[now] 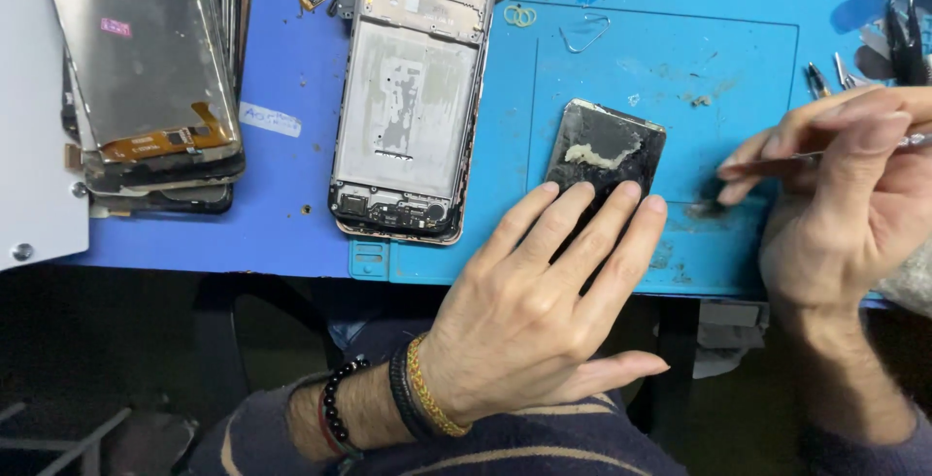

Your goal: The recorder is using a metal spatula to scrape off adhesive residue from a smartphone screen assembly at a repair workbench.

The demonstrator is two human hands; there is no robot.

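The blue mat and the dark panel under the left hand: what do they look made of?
Blue mat: probably silicone or rubber, matte, with moulded ridges and smudges. Dark panel, pinned by the left hand: possibly glossy plastic or glass, with rounded corners and pale glue residue.

A small dark rectangular phone battery [607,153], smeared with pale glue residue, lies flat and slightly tilted on the blue mat; a thin metal tool [825,155] points leftward beside it.

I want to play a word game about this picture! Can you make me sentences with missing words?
1. The left hand presses down a small ____ panel.
2. The right hand holds thin metal ____.
3. The opened phone frame lies on a ____ mat.

Missing words: dark; tweezers; blue
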